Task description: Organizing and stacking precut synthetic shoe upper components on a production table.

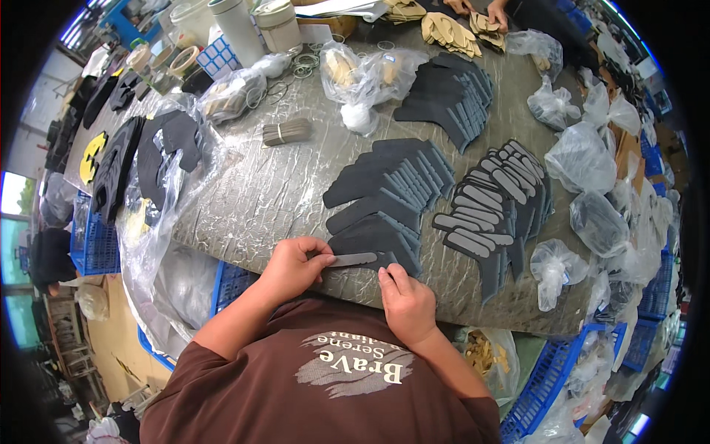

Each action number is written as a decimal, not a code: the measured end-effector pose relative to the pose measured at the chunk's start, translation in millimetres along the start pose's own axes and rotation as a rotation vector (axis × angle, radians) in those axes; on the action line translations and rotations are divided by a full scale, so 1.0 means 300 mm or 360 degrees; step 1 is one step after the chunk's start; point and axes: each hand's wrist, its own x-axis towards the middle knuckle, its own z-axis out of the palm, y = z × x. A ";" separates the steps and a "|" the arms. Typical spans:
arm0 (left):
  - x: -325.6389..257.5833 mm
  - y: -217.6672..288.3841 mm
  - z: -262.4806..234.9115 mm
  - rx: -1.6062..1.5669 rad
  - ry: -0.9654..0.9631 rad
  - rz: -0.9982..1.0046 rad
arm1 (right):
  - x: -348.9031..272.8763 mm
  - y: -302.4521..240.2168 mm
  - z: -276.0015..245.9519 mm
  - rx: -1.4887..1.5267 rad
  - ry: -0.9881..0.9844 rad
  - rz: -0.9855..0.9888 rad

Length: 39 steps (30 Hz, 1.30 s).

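Note:
At the table's near edge, my left hand (pixel 298 265) is closed, thumb and fingers pinching one end of a slim grey strip with rounded ends (pixel 356 260). The strip lies along the lower edge of the nearest dark cut piece (pixel 362 238). To its right my right hand (pixel 408 297) is closed, its fingertips pinching that dark piece by its near corner. Just beyond both hands, a fanned stack of similar dark pieces (pixel 384 174) shows blue-grey edges. Further right, another fanned pile (pixel 481 214) has grey rounded strips lying on its pieces.
A third dark stack (pixel 447 96) lies farther back. A banded bundle of strips (pixel 287 132) sits left of centre. Clear plastic bags (pixel 580 159) crowd the right side, above blue crates (pixel 543 392). Jars (pixel 277 26) stand at the back. Another person's hands (pixel 497 13) handle tan pieces (pixel 450 33).

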 end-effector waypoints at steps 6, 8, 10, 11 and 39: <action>0.024 -0.026 0.012 0.0117 0.0021 0.0063 | -0.002 0.005 0.005 -0.0146 -0.0025 -0.0147; 0.028 -0.026 0.013 0.0094 0.0023 0.0057 | 0.008 0.000 -0.011 -0.0174 -0.0074 -0.0161; 0.028 -0.019 0.013 0.0072 0.0022 0.0051 | 0.018 -0.006 -0.023 -0.0202 -0.0124 -0.0173; 0.026 -0.007 0.011 0.0089 0.0021 0.0017 | 0.023 -0.006 -0.027 -0.0218 -0.0158 -0.0185; 0.000 0.003 0.113 0.0097 -0.0194 0.1242 | -0.024 0.180 -0.264 0.0193 0.0527 0.0846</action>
